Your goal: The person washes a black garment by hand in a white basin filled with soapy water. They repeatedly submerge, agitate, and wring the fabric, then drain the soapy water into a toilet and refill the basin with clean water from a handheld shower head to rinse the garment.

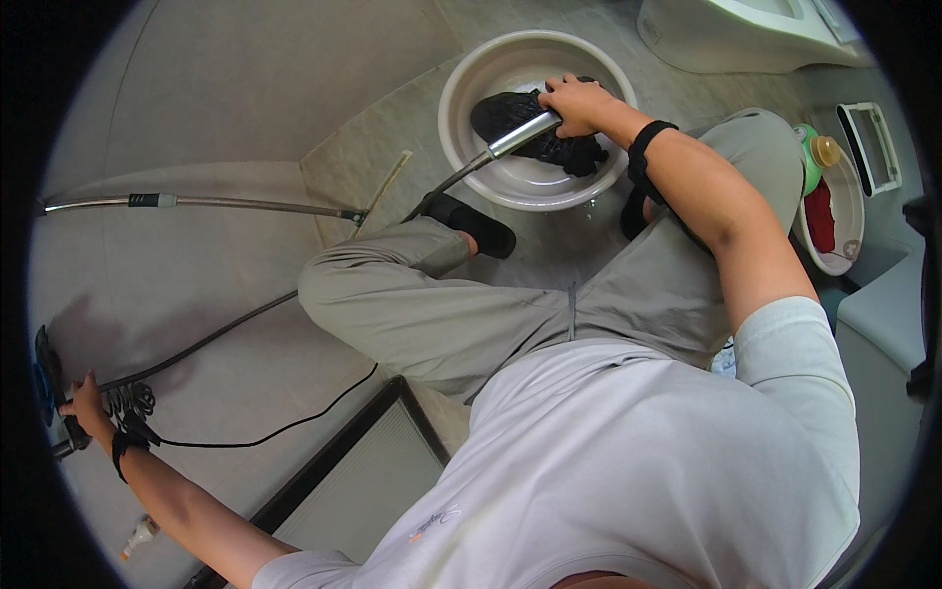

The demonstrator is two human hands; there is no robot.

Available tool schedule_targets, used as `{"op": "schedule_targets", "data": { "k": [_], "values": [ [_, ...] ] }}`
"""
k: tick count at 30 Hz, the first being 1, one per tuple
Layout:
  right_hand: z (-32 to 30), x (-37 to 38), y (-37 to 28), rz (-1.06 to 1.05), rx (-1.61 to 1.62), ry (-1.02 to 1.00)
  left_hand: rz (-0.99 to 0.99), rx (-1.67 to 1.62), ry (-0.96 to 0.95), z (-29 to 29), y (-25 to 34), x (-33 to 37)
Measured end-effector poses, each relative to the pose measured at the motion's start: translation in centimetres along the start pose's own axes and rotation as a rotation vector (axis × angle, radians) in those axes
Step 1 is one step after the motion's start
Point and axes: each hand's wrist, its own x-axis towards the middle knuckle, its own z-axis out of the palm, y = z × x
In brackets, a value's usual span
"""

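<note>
My right hand (581, 104) is wrapped round a silver hand shower (525, 133), held slanted over a pale round washbasin (453, 123) on the floor. A bunched dark cloth (505, 116) lies in the basin in a little water. From the shower's lower end a dark hose (216, 337) passes behind my left leg and on to the wall. My left hand (90, 407) reaches far left and grips a dark tap (71, 424) there; its fingertips are partly hidden at the dim rim.
A coiled black cord (130, 401) hangs by the tap. A metal rail (245, 203) runs along the left wall. At right, a tub (846, 221) holds a red cloth (818, 218) beside a green bottle (811, 157). A white toilet (706, 39) stands at the far right.
</note>
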Motion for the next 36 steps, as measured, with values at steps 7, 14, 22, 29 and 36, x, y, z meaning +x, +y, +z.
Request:
{"op": "schedule_targets", "data": {
  "k": [7,14,22,29,36],
  "values": [
    [-0.2,-0.4,-0.4,-0.008,-0.012,0.018,0.001,-0.046,0.031,0.8,-0.4,0.7],
    [-0.1,-0.6,-1.0,-0.023,0.002,-0.022,0.030,-0.048,0.086,2.1,-1.0,2.1],
    [0.9,-0.4,-1.3,-0.070,-0.023,-0.069,0.010,-0.033,0.090,1.3,-0.3,0.8],
    [1.5,-0.7,-1.7,-0.075,0.003,-0.124,0.033,0.011,0.038,1.2,-0.6,0.9],
    [1.6,-0.7,-1.7,-0.040,0.031,-0.117,-0.020,0.027,0.013,1.1,-0.5,0.7]
  ]
}}
